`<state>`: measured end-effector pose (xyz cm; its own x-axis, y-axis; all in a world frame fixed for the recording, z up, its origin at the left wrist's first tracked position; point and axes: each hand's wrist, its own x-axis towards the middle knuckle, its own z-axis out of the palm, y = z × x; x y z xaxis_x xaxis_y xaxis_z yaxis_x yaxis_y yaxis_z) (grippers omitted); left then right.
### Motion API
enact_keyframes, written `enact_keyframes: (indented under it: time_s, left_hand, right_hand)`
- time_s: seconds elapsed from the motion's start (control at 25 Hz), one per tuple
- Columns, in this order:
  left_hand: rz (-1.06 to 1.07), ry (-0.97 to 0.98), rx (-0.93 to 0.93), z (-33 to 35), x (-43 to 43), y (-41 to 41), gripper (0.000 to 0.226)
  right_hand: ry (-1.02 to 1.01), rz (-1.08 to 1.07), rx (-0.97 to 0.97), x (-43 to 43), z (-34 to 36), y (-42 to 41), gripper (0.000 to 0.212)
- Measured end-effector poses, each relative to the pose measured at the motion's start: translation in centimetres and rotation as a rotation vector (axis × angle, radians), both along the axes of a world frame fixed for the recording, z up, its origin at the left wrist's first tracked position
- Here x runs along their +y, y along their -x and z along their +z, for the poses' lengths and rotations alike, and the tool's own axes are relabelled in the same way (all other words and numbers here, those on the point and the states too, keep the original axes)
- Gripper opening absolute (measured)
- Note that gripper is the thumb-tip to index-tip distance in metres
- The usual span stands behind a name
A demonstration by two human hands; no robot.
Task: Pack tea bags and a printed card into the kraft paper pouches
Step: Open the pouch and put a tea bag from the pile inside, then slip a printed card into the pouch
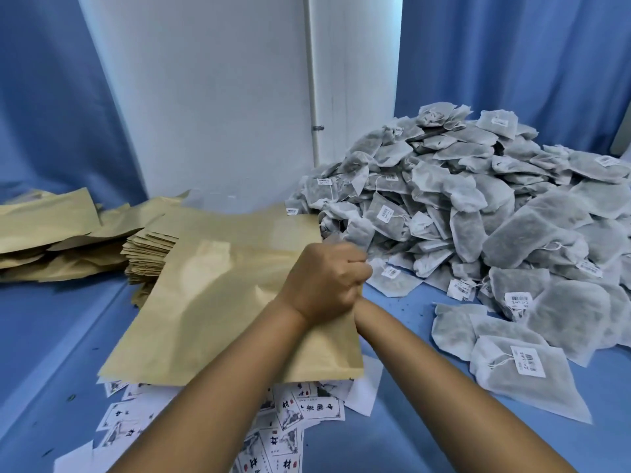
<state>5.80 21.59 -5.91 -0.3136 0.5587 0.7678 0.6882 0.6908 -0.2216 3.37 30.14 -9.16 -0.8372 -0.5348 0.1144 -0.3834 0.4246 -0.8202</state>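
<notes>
**Kraft pouch held at its mouth, tea bags going in**

Kraft pouch lies on the blue counter, its mouth clamped in my left grip. My right grip is hidden behind it; I cannot tell its state. Tea bags are heaped just right, printed cards beneath my wrists. If the mouth collapses, bags may snag and spill.

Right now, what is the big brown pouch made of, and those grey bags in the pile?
The big pouch looks like kraft paper: matt tan, with soft creases and a dull sheen that might mean a lining. The tea bags look like thin non-woven filter fabric: fuzzy whitish, with dark contents showing through. Their tags look like printed white paper on strings.
</notes>
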Motion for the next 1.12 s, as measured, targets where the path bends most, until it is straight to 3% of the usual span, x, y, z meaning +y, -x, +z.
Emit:
enact_keyframes:
  time_s: [0.08, 0.12, 0.2, 0.24, 0.28, 0.32, 0.36, 0.4, 0.44, 0.52, 0.56, 0.6, 0.64, 0.68, 0.76, 1.0, 1.12]
  left_hand:
    - [0.083, -0.032, -0.076, 0.3, -1.4, 0.2, 0.016]
    - [0.128, -0.109, -0.087, 0.3, -2.6, 0.4, 0.018]
    - [0.164, -0.216, -0.108, 0.3, -3.7, 0.4, 0.018]
    - [0.151, -0.212, -0.132, 0.2, -3.2, 0.1, 0.018]
    - [0.130, -0.184, -0.150, 0.0, -2.3, 0.0, 0.019]
    - [0.130, -0.150, -0.159, -0.5, -1.4, 0.0, 0.019]
    - [0.145, -0.122, -0.172, -0.9, -0.8, 0.1, 0.020]
    - [0.178, -0.082, -0.199, -1.1, -1.0, 0.3, 0.021]
    - [0.228, -0.037, -0.206, -1.4, -1.8, 0.5, 0.019]
    - [0.318, 0.043, -0.190, -2.1, -4.1, 0.7, 0.009]
    - [0.342, 0.078, -0.204, -2.4, -4.8, 0.6, 0.018]
    - [0.350, 0.132, -0.229, -2.8, -5.2, 0.6, 0.027]
    - [0.353, 0.169, -0.254, -3.2, -5.3, 0.6, 0.029]
    - [0.346, 0.188, -0.257, -3.8, -5.1, 0.7, 0.024]
    - [0.314, 0.123, -0.244, -4.9, -4.9, 0.8, 0.011]
    - [0.249, -0.266, -0.234, -6.9, -5.5, 1.0, 0.011]
    - [0.194, -0.405, -0.296, -8.5, -5.3, 1.0, 0.008]
  right_hand:
    - [0.074, 0.049, -0.196, 0.2, 0.5, 0.1, 0.038]
    - [0.226, 0.076, -0.266, 0.6, 0.9, 0.5, 0.032]
    - [0.492, 0.084, -0.308, 1.1, 1.7, 0.4, 0.022]
    - [0.464, 0.069, -0.243, 0.2, 1.7, 0.2, 0.023]
    - [0.323, -0.024, -0.111, -0.4, 1.4, 0.1, 0.028]
    - [0.172, -0.018, -0.153, -0.7, 0.3, -0.1, 0.036]
    - [0.178, -0.252, -0.178, -0.9, -0.4, 0.1, 0.040]
    - [-0.015, -0.260, -0.123, -0.4, -0.7, 0.0, 0.038]
    - [-0.155, -0.225, 0.067, 0.2, -1.1, 0.6, 0.029]
    - [-0.251, 0.078, -0.144, 3.2, -0.3, 0.9, 0.007]
    - [-0.459, 0.060, -0.219, 4.5, 0.1, 1.1, 0.007]
    - [-0.725, 0.000, -0.241, 5.8, 0.0, 1.3, 0.021]
    - [-1.006, -0.029, -0.163, 5.2, -0.7, 1.2, 0.034]
    - [-1.128, -0.050, -0.131, 4.7, -1.3, 0.9, 0.042]
    - [-1.117, -0.034, -0.156, 3.0, -2.5, 0.7, 0.040]
    - [-1.156, -0.039, -0.134, 3.2, -2.7, 1.4, 0.039]
    - [-1.093, -0.004, -0.173, 4.0, -2.7, 1.9, 0.025]
